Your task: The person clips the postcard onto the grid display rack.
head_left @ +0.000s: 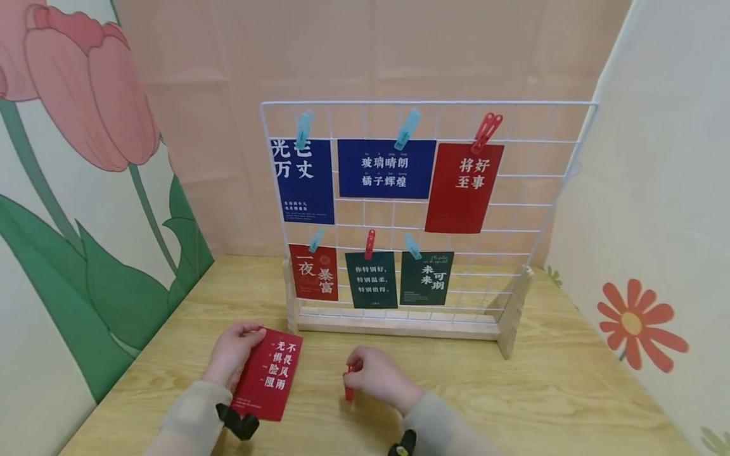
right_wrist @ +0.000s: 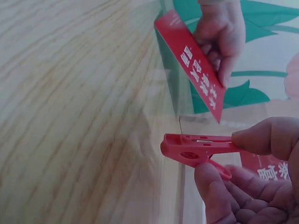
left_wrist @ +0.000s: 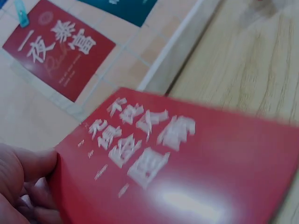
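My left hand [head_left: 230, 353] pinches a red card [head_left: 268, 373] with white characters by its upper left edge, in front of the rack's left end. The left wrist view shows the thumb on the edge of this card [left_wrist: 210, 158]. Right of it, my right hand [head_left: 376, 377] holds a red clothespin [head_left: 349, 386] low over the table. In the right wrist view the thumb and fingers pinch the handle end of the clothespin [right_wrist: 194, 148]. A white wire grid rack [head_left: 428, 102] on a wooden base [head_left: 399, 325] stands behind both hands.
Clipped to the grid are blue cards [head_left: 384, 168], red cards [head_left: 464, 196] and green cards [head_left: 371, 278], in two rows, under blue clothespins [head_left: 407, 130] and red clothespins [head_left: 486, 133]. The wooden table [head_left: 570, 392] meets printed flower walls at both sides.
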Tool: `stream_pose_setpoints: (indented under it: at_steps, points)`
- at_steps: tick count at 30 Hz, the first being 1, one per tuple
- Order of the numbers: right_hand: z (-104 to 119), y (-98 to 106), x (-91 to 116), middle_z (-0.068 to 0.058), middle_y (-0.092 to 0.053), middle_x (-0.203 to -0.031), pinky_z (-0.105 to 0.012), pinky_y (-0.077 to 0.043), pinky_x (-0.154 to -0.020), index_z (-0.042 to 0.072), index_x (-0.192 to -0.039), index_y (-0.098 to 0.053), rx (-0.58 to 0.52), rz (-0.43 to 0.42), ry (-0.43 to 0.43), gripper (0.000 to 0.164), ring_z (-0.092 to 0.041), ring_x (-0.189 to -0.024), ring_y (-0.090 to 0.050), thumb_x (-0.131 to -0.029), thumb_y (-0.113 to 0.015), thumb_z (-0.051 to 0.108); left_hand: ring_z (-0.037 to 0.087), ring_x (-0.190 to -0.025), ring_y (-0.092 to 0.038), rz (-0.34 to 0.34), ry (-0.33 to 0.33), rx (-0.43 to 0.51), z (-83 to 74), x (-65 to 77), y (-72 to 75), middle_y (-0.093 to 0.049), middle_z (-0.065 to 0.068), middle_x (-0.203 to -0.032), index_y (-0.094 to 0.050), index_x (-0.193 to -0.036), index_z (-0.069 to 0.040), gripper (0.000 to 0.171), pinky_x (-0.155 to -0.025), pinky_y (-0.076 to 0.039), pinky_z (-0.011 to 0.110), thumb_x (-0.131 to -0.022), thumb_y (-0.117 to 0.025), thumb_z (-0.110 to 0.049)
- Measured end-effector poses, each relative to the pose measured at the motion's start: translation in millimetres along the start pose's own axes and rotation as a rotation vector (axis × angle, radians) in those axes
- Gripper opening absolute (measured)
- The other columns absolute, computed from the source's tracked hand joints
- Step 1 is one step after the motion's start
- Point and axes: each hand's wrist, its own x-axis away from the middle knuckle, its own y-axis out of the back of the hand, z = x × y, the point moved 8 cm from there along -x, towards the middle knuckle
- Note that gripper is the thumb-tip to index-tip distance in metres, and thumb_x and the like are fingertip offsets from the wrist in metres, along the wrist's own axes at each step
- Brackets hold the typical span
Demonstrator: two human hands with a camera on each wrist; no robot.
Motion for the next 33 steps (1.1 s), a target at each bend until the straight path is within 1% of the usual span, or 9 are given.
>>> stream_pose_setpoints:
  at_steps: [3,6,8,11,16,19,25,27,33]
  points:
    - [-1,4,2,-0.002,-0.059,-0.083,-0.036,-0.045,-0.065,0.005,-0.098,-0.064,-0.016,-0.003,0.02,0.018,-0.02,-0.075,-0.053,-0.081,-0.069,0.012,0.025,-0.096,-0.057,0.016,-0.003,0.01,-1.3,2.4,-2.1,-0.058,0.017,-0.118,-0.052,-0.126,-0.005,0.04,-0.071,-0.049,0.032,-0.097,-0.058,-0.031]
    - [-4,8,3,0.0,-0.06,-0.079,-0.034,-0.042,-0.062,0.008,-0.087,-0.066,-0.008,-0.015,0.039,0.006,-0.018,-0.073,-0.051,-0.085,-0.067,0.014,0.025,-0.096,-0.056,0.022,-0.02,0.001,-4.3,4.8,-4.4,-0.059,0.016,-0.116,-0.054,-0.124,-0.004,0.038,-0.074,-0.047,0.032,-0.097,-0.057,-0.031]
    - [-6,11,3,0.0,-0.059,-0.077,-0.033,-0.041,-0.06,0.009,-0.08,-0.067,-0.005,-0.029,0.038,0.009,-0.018,-0.071,-0.05,-0.086,-0.066,0.016,0.024,-0.095,-0.054,0.024,-0.031,0.001,-6.3,5.8,-6.3,-0.06,0.015,-0.113,-0.055,-0.123,-0.003,0.037,-0.074,-0.045,0.032,-0.097,-0.057,-0.029]
    - [-10,15,4,0.001,-0.059,-0.075,-0.032,-0.039,-0.059,0.01,-0.077,-0.067,-0.014,-0.05,0.014,0.014,-0.017,-0.069,-0.049,-0.086,-0.066,0.02,0.022,-0.09,-0.054,0.031,-0.042,0.01,-9.0,7.6,-10.0,-0.062,0.013,-0.109,-0.056,-0.121,-0.002,0.033,-0.072,-0.044,0.032,-0.097,-0.057,-0.026]
    - [-16,22,5,0.0,-0.059,-0.075,-0.032,-0.041,-0.059,0.011,-0.08,-0.067,-0.032,-0.073,-0.027,0.022,-0.017,-0.069,-0.05,-0.088,-0.068,0.031,0.018,-0.077,-0.054,0.047,-0.055,0.052,-13.2,11.7,-16.7,-0.063,0.009,-0.097,-0.058,-0.116,0.0,0.03,-0.066,-0.046,0.031,-0.096,-0.059,-0.022]
    - [-17,28,5,-0.001,-0.06,-0.079,-0.033,-0.043,-0.061,0.01,-0.087,-0.064,-0.043,-0.089,-0.028,0.025,-0.018,-0.071,-0.051,-0.087,-0.07,0.034,0.016,-0.073,-0.055,0.059,-0.091,0.065,-17.9,14.1,-20.7,-0.062,0.009,-0.093,-0.058,-0.115,0.002,0.028,-0.064,-0.048,0.03,-0.096,-0.059,-0.019]
    - [-22,45,7,-0.006,-0.062,-0.093,-0.036,-0.049,-0.071,-0.001,-0.113,-0.058,-0.161,-0.1,-0.029,0.046,-0.019,-0.083,-0.057,-0.08,-0.079,0.023,0.016,-0.074,-0.059,0.068,-0.14,0.062,-27.1,18.4,-26.2,-0.063,0.01,-0.093,-0.059,-0.114,0.003,0.027,-0.066,-0.05,0.03,-0.096,-0.06,-0.017]
    - [-25,51,9,-0.006,-0.064,-0.094,-0.037,-0.05,-0.074,-0.002,-0.113,-0.06,-0.184,-0.093,-0.031,0.047,-0.019,-0.084,-0.059,-0.078,-0.08,0.02,0.017,-0.075,-0.06,0.072,-0.148,0.061,-30.2,20.2,-28.7,-0.064,0.01,-0.093,-0.06,-0.112,0.003,0.027,-0.067,-0.051,0.031,-0.095,-0.061,-0.017]
    - [-36,74,20,-0.003,-0.067,-0.092,-0.038,-0.049,-0.077,0.004,-0.109,-0.067,-0.18,-0.115,-0.063,0.037,-0.017,-0.084,-0.06,-0.079,-0.079,0.02,0.018,-0.073,-0.061,0.089,-0.189,0.053,-44.4,29.7,-39.1,-0.064,0.01,-0.088,-0.063,-0.104,0.002,0.022,-0.067,-0.051,0.032,-0.094,-0.063,-0.018]
